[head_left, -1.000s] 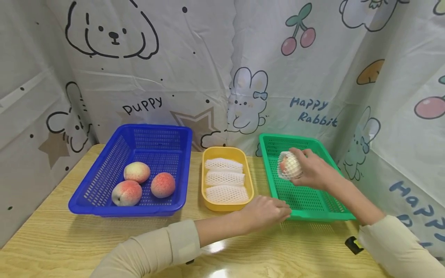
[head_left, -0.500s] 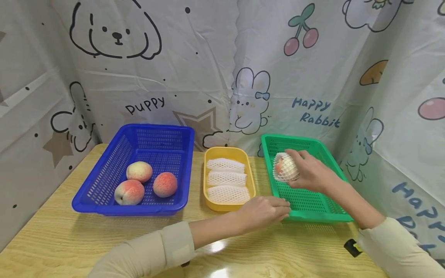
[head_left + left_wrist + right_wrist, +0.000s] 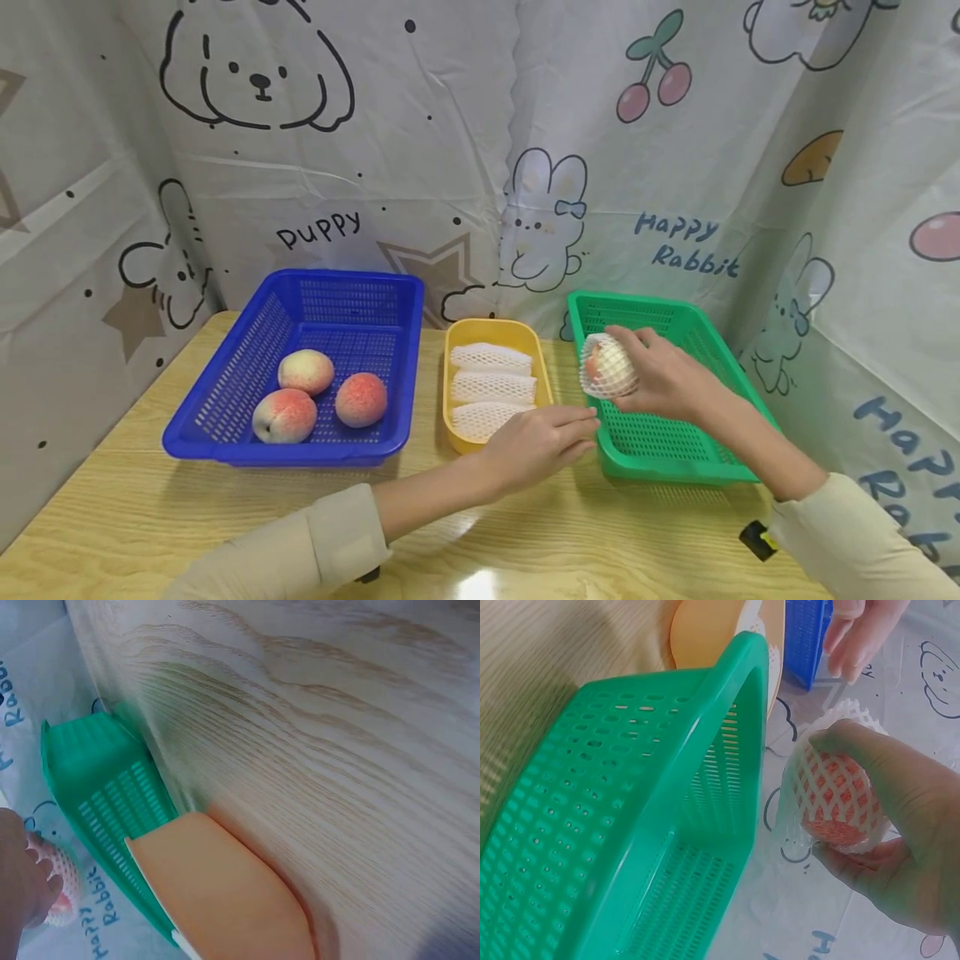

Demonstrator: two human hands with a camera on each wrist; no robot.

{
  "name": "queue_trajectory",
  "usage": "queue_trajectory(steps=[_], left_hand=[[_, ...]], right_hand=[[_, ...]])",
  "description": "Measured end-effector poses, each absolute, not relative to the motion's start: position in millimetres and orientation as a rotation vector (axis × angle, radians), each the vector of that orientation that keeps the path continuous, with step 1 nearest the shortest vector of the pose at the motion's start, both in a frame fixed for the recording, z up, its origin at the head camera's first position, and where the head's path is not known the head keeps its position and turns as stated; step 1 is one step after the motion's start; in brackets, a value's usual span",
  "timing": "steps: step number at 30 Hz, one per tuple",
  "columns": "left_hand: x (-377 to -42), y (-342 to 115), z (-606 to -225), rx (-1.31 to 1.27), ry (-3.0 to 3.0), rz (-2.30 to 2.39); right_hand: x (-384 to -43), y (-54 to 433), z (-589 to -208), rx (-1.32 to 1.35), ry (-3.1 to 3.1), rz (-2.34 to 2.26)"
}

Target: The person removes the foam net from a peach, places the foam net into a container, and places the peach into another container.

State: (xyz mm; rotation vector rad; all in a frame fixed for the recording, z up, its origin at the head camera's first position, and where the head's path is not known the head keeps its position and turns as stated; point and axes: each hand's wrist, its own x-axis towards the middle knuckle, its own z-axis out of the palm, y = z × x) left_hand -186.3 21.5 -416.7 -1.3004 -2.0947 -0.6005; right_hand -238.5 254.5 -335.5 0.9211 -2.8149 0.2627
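My right hand (image 3: 671, 379) grips a peach in a white foam net sleeve (image 3: 609, 367), held over the left side of the green basket (image 3: 667, 472). In the right wrist view, thumb and fingers curl round the netted peach (image 3: 832, 787), whose red skin shows through the mesh. My left hand (image 3: 536, 446) holds nothing; its fingers extend toward the green basket's near left corner. It hovers over the near end of the yellow tray (image 3: 450, 417), partly hiding the nearest of the white foam net sleeves (image 3: 492, 387) inside.
On the left stands a blue basket (image 3: 285, 454) with 3 bare peaches, one of them this red peach (image 3: 362, 400). A printed curtain (image 3: 450, 108) closes off the back and sides of the wooden table (image 3: 420, 550). A black object (image 3: 757, 540) lies near the right sleeve.
My left hand has drawn back leftward from the green basket's front corner, toward the yellow tray. The right hand has shifted slightly left with the netted peach.
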Motion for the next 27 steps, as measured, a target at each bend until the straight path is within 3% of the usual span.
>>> queue_trajectory(steps=[27], left_hand=[[-170.5,-46.1,-416.7,-1.079,-2.104,-0.573]], right_hand=[[-224.3,224.4,-336.7,0.998,-2.832,0.26]])
